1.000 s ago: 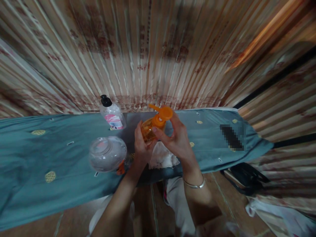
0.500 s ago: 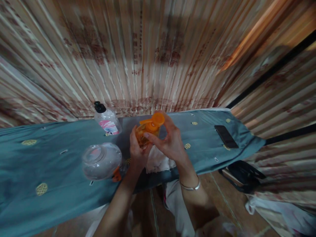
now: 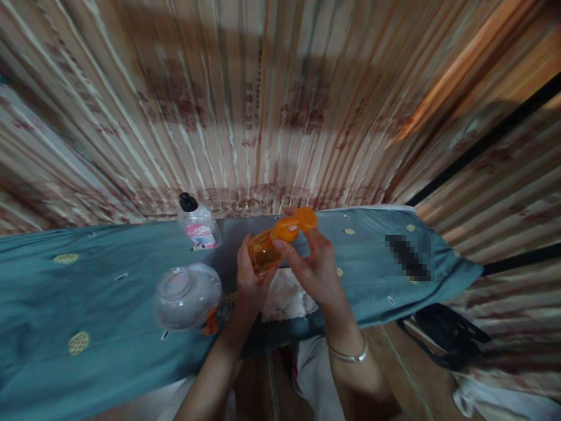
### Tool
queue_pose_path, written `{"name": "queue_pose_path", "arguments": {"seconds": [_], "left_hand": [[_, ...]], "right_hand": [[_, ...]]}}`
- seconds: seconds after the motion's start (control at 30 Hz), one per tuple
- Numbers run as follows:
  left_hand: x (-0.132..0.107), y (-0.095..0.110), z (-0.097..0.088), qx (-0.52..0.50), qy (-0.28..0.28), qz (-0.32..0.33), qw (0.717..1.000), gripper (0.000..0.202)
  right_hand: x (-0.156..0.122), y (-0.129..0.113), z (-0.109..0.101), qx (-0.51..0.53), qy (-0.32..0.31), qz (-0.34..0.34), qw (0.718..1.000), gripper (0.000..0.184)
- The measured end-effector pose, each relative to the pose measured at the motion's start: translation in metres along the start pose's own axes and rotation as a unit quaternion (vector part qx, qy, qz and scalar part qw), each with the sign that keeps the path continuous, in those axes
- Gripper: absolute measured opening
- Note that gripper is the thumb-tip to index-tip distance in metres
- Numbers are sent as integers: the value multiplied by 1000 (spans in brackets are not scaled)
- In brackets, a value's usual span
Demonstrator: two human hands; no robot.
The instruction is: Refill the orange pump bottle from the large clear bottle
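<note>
Best to hold the amber bottle (image 3: 263,257) firm w/ my left hand (image 3: 252,285) – no squashing – as my right hand (image 3: 318,269) has thumb & fingers round the orange collar (image 3: 287,230) by the pump top (image 3: 305,218). Left fingers are wrapped round the bottle. It's see-thru, shiny & tipped a bit right, over the mid. of the green cloth (image 3: 368,257).

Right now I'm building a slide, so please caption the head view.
Over a teal cloth, the left hand holds an amber bottle while the right hand grips its orange pump.
</note>
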State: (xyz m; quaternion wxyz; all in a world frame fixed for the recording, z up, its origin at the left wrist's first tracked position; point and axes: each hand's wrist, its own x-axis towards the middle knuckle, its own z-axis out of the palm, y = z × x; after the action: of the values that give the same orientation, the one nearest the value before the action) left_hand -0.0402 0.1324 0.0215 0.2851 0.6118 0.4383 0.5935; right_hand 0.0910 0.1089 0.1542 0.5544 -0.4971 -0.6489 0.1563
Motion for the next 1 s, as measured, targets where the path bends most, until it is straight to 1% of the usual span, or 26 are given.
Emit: {"name": "queue_pose_path", "arguments": {"seconds": [0.1,0.23,0.3,0.4,0.47,0.6,0.67,0.73,0.77,0.8,0.83,0.9,0.97,1.0], "left_hand": [[0,0,-1,7,1,6,1000,84],[-1,2,-3,13,-8,5,1000,81],[-2,2,-3,11,-15,-3,1000,81],[-3,2,-3,14,-15,-15,1000,81],[-3,1,-3,16,-16,-17,1000,81],[-4,0,-6,13,-28,-19,999,81],[-3,-1,-8,12,-36,-20,999,81],[-4,-3,-8,9,-41,-17,999,81],[-4,-4,-8,9,-41,-14,999,81],[-4,-5,-8,10,-39,-12,999,81],[-4,-6,-8,12,-39,-11,999,81],[-5,-8,-8,15,-40,-15,999,81],[-6,-8,-7,15,-44,-20,999,81],[-6,-8,-7,16,-46,-21,999,81]], "right_hand": [[-1,-7,-7,17,28,6,999,33],[-2,-14,-18,56,70,5,996,34],[-4,-17,-25,74,92,0,993,31],[-5,-25,-37,92,155,-4,984,27],[-6,-32,-47,100,218,-18,971,26],[-11,-47,-62,98,318,-44,942,25],[-14,-55,-65,86,367,-64,924,23],[-16,-62,-65,84,408,-74,906,18],[-16,-65,-64,87,417,-78,902,16],[-17,-68,-63,91,408,-82,905,17],[-17,-70,-63,96,383,-77,915,21],[-20,-71,-62,108,369,-89,919,25],[-24,-72,-63,107,403,-102,903,22],[-27,-73,-64,105,411,-100,900,19]]}}
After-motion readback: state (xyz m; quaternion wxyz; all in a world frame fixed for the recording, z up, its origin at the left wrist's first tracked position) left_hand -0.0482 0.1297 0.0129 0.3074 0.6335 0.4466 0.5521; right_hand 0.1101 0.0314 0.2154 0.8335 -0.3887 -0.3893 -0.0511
